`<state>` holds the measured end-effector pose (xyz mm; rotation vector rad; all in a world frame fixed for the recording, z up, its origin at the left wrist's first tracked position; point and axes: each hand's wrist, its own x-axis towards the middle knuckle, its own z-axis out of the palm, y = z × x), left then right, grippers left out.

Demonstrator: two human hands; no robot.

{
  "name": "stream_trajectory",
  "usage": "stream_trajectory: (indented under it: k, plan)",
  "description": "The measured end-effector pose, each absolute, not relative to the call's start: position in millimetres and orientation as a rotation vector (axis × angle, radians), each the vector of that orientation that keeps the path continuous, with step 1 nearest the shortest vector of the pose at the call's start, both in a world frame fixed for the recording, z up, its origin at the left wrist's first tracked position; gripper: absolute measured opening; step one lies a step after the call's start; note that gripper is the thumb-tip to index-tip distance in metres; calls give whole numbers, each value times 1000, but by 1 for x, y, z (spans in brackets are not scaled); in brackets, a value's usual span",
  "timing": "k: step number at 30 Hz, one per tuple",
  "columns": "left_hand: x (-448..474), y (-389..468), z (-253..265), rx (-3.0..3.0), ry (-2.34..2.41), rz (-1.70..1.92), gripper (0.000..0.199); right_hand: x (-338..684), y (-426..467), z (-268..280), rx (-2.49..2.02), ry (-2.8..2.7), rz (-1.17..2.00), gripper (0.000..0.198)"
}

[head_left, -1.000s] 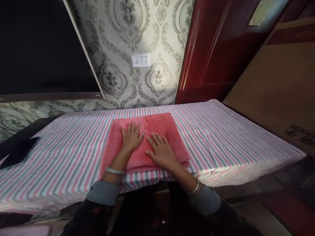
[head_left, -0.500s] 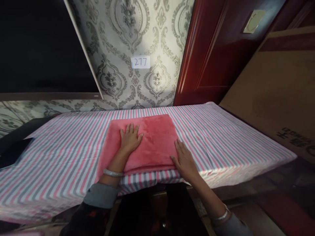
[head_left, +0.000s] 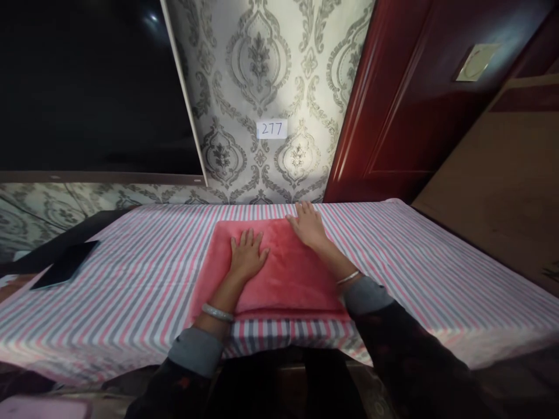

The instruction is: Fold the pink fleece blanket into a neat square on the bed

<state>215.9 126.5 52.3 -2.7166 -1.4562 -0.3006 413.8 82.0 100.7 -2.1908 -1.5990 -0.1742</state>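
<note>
A folded pink plush blanket (head_left: 288,279) lies flat on a table covered by a striped cloth (head_left: 144,279), close to the front edge. My left hand (head_left: 247,255) rests flat on the blanket's left half, fingers spread. At the far right corner of the blanket is my right hand (head_left: 306,224), fingers stretched out and pointing away from me over the back edge. The right forearm crosses above the blanket's right side and hides part of it. Neither hand grasps anything.
A dark tablet or phone (head_left: 67,265) lies at the table's left end. Behind the table are a large black screen (head_left: 96,93), a patterned wall with a paper marked 277 (head_left: 271,128), and a red wooden door (head_left: 406,99). A big cardboard box (head_left: 498,169) stands on the right.
My right hand has moved from the blanket's near right edge to its far right corner. The left hand stays on the blanket. The view has tilted up and shifted left.
</note>
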Motion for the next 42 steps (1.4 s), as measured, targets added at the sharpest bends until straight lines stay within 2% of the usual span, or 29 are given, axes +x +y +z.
stream_trajectory:
  k: [7, 15, 20, 25, 30, 36, 42]
  plan:
    - [216, 124, 51, -2696, -1443, -299, 60, 412, 92, 44, -2337, -1545, -178, 60]
    - [215, 136, 83, -2862, -1483, -63, 62, 419, 94, 43, -2242, -1482, -180, 54]
    - [262, 144, 111, -3006, -1141, -169, 52, 424, 88, 42, -2203, -1531, -173, 55]
    - [304, 151, 74, -2975, -1084, -311, 48, 421, 85, 40, -2252, -1607, -258, 50]
    - [304, 155, 45, -2934, -1092, -427, 51, 421, 87, 36, -2234, -1610, -265, 49]
    - [273, 185, 66, -2814, -1362, -196, 62, 422, 89, 34, -2199, -1555, -225, 48]
    - [200, 226, 78, -2663, -1702, -63, 62, 423, 92, 29, -2150, -1518, -234, 48]
